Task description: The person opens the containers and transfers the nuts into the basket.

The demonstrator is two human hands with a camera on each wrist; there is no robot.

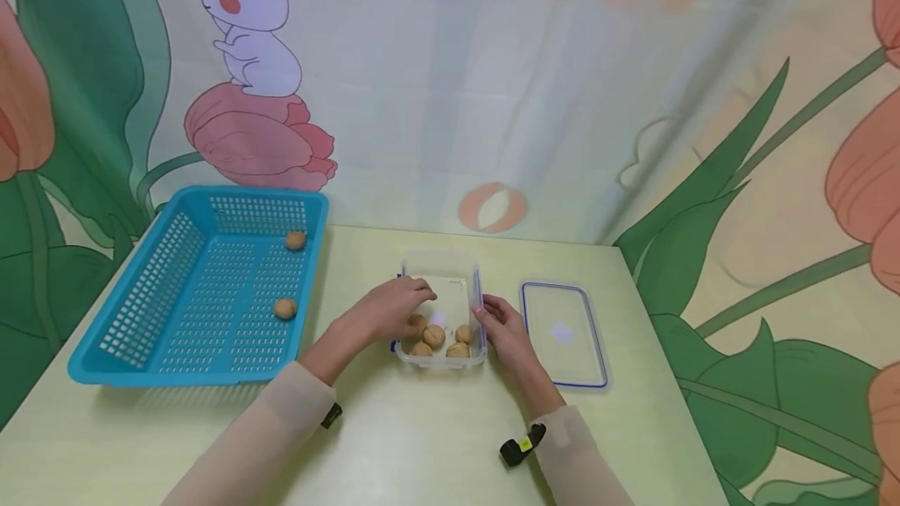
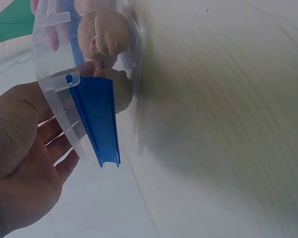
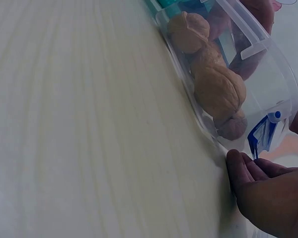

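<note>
A clear plastic container (image 1: 439, 287) with blue side clips stands on the table, several walnuts (image 1: 433, 336) gathered in its near end. My left hand (image 1: 395, 309) reaches over the left wall with fingers loosely extended inside; its thumb is beside a walnut (image 2: 103, 33) seen through the plastic in the left wrist view. No walnut shows clearly gripped in that hand. On the other side my right hand (image 1: 505, 328) holds the right wall, thumb at the rim and fingers outside near a blue clip (image 3: 264, 134). Part of the left fingers is hidden behind walnuts and plastic.
A blue perforated basket (image 1: 84, 358) stands at the left, holding two walnuts, one walnut (image 1: 295, 240) farther back and another walnut (image 1: 284, 308) nearer. To the container's right lies a clear lid (image 1: 562, 365) with a blue seal. A printed curtain (image 1: 436, 100) hangs behind the table.
</note>
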